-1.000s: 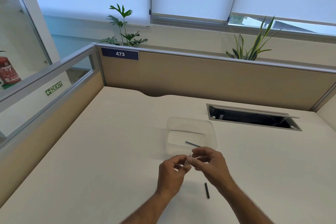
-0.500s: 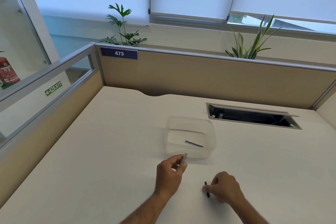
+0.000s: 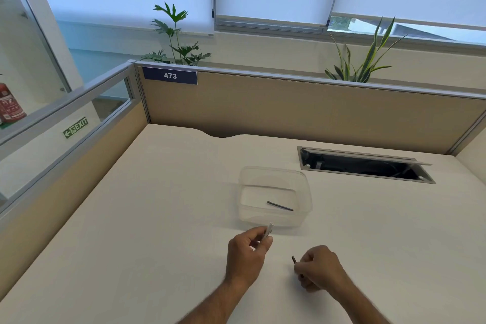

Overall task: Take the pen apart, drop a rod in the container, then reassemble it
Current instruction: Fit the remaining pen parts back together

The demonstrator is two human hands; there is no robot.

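A clear plastic container [image 3: 305, 187] sits on the desk, and a thin dark rod [image 3: 279, 206] lies slanted on its bottom. Just in front of it, my left hand [image 3: 247, 255] pinches a pale, see-through pen barrel [image 3: 268, 229] whose upper end pokes out above my fingers. To the right, my right hand [image 3: 319, 268] is curled over a short dark pen part [image 3: 294, 260] on the desk; only its upper tip shows past my fingers.
The beige desk [image 3: 157, 218] is walled by partition panels at the back and left. An open cable slot [image 3: 363, 166] is set in the desk behind and right of the container.
My right hand left the barrel, dropped to the desk and closed around the dark pen part lying there. My left hand keeps the barrel. The rod in the container has not moved.
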